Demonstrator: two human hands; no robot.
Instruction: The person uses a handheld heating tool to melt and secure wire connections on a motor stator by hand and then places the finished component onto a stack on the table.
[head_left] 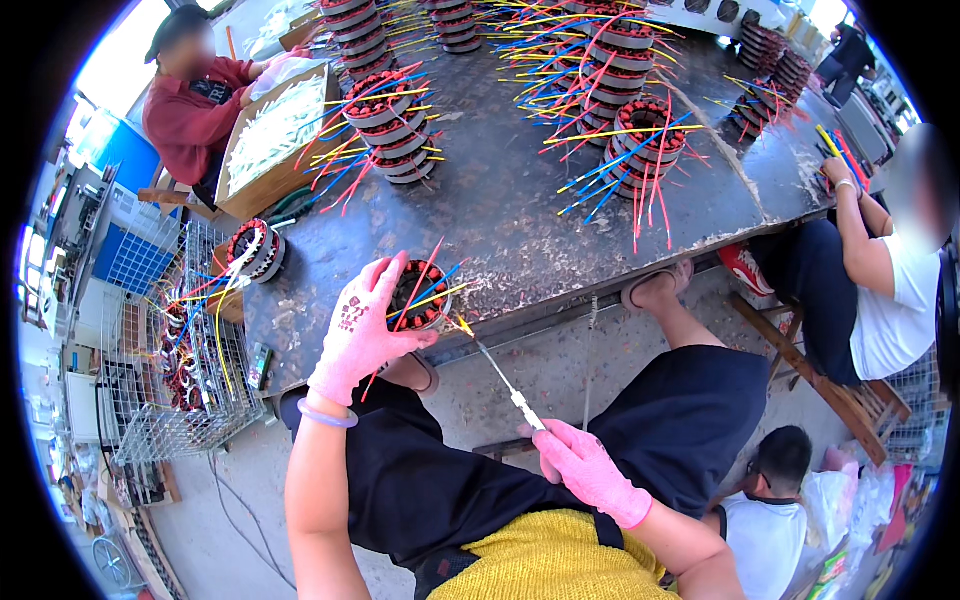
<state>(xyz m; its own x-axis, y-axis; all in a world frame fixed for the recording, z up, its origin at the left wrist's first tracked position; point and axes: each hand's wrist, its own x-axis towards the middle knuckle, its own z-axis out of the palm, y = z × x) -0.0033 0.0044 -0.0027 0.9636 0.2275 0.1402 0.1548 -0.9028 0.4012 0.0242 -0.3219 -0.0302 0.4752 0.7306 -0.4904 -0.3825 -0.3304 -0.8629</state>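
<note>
My left hand (pixel 358 325), in a pink glove, grips a ring-shaped motor stator (pixel 424 312) at the table's near edge. Red, blue and yellow lead wires stick out of its red-wound core. Lower and to the right, my right hand (pixel 590 468), also gloved in pink, is closed on a thin lead with a white sleeve (pixel 524 408). That lead slants up toward the stator and has a yellowish far end; whether it joins the stator I cannot tell. Left of my left hand stands another stator (pixel 256 252) with white sleeving on top.
Stacked stators (pixel 388 130) with coloured wires crowd the dark worktable (pixel 480 200). A cardboard box of white sleeves (pixel 277 140) sits at the far left, beside a person in red. A wire basket (pixel 185 370) stands left. One person sits right; another is low behind my right arm.
</note>
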